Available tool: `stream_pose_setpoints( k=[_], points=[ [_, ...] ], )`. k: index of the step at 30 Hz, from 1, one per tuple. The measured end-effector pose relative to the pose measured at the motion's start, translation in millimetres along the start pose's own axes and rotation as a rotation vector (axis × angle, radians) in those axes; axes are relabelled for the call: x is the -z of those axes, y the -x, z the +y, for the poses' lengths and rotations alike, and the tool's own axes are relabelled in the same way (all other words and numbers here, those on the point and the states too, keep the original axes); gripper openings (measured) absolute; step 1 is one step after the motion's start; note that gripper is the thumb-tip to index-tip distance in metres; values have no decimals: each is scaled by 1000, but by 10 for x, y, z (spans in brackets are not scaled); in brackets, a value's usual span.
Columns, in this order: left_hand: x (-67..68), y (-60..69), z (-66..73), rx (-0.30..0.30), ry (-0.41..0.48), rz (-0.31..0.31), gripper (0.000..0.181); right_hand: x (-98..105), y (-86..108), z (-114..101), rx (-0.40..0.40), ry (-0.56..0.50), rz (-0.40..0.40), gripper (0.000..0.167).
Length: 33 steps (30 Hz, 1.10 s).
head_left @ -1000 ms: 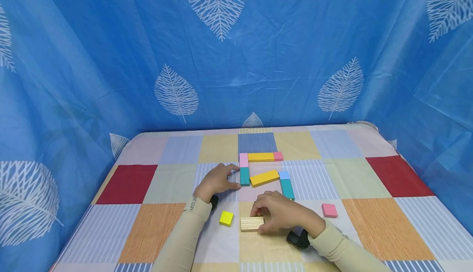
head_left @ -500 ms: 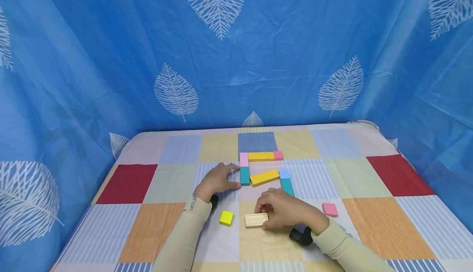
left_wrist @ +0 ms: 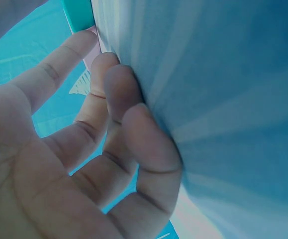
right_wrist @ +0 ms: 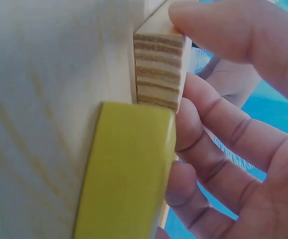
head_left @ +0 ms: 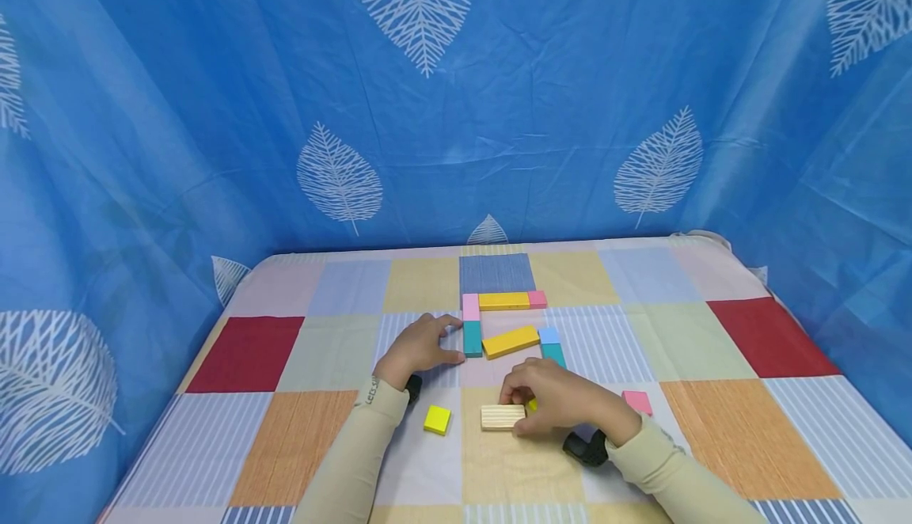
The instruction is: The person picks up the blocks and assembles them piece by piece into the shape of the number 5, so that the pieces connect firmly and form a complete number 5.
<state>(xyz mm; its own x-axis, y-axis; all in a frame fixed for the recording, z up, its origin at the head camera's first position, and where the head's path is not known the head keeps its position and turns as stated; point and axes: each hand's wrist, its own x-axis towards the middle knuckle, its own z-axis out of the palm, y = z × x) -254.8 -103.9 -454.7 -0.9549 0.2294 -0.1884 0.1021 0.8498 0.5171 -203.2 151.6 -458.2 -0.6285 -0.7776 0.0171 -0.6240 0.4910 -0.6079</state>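
My left hand [head_left: 420, 344] lies at the left side of a teal block [head_left: 473, 339], thumb and index fingertip at its edge. In the left wrist view its fingers [left_wrist: 148, 144] are bent and the teal block [left_wrist: 79, 15] is partly cut off. With thumb and fingertips, my right hand [head_left: 559, 397] pinches a bare striped wooden block [head_left: 503, 417] flat on the cloth. Up close, the wooden block's grained end [right_wrist: 157, 72] sits against or just beside a yellow block [right_wrist: 126, 169], which the right hand mostly covers in the head view.
A pink block [head_left: 471, 307], an orange-yellow bar [head_left: 503, 301] and a rose block [head_left: 537, 299] line up behind. Another orange-yellow bar [head_left: 511, 342] lies slanted beside a light blue block [head_left: 549, 336] and teal block [head_left: 552, 355]. Loose are a yellow block [head_left: 437, 419] and pink block [head_left: 637, 402].
My right hand has slid the wooden block rightward and slightly away, toward the yellow block beneath the hand. My left hand has stayed in place.
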Motion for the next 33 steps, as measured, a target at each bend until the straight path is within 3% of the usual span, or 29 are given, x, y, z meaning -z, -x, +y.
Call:
stream_pose_setpoints(
  k=[33],
  points=[
    [12, 16, 6, -15, -7, -1, 63, 80, 19, -24, 31, 12, 2, 24]
  ],
)
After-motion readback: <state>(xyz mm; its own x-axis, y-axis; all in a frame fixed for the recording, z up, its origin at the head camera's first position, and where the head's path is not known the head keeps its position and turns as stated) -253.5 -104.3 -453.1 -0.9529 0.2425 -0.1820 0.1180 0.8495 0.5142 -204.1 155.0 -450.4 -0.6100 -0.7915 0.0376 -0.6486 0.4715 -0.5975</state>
